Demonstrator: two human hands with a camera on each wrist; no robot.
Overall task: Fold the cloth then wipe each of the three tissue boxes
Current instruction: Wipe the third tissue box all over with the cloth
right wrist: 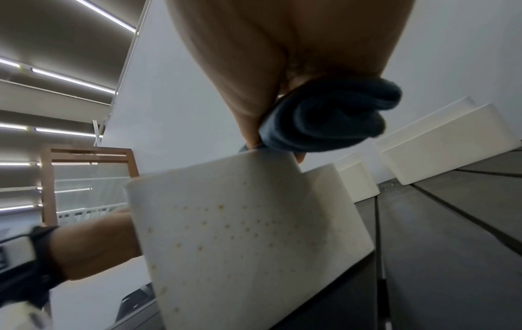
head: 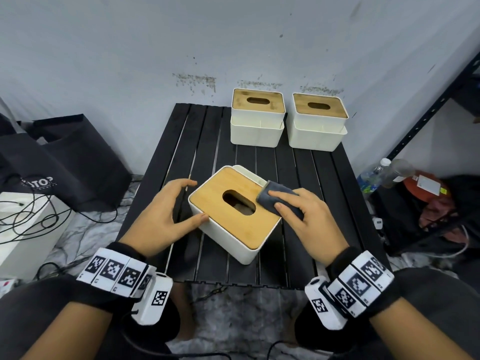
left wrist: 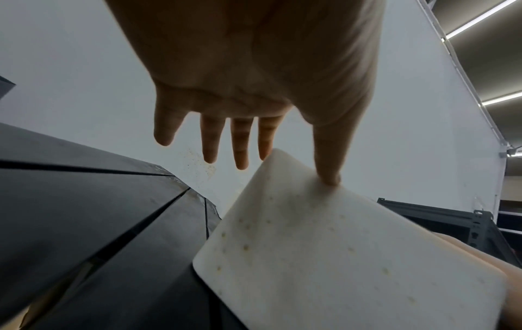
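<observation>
A white tissue box [head: 228, 237] with a bamboo lid [head: 215, 193] and an oval slot sits turned at an angle on the near middle of the black slatted table [head: 202, 131]. My right hand [head: 304, 216] grips a folded dark grey cloth [head: 272, 196] and holds it down on the lid's right edge; from the right wrist the cloth [right wrist: 324, 116] bunches under the palm above the box wall [right wrist: 240, 234]. My left hand [head: 166, 211] has straight fingers, its thumb touching the box's left wall [left wrist: 324, 245]. Two more white boxes [head: 257, 118] [head: 318, 123] stand at the table's far edge.
Black bags [head: 62, 162] and a white case with cables [head: 26, 224] lie left of the table. A black metal shelf [head: 426, 120], bottles [head: 374, 175] and clutter stand at the right. A pale wall [head: 233, 35] rises behind the table.
</observation>
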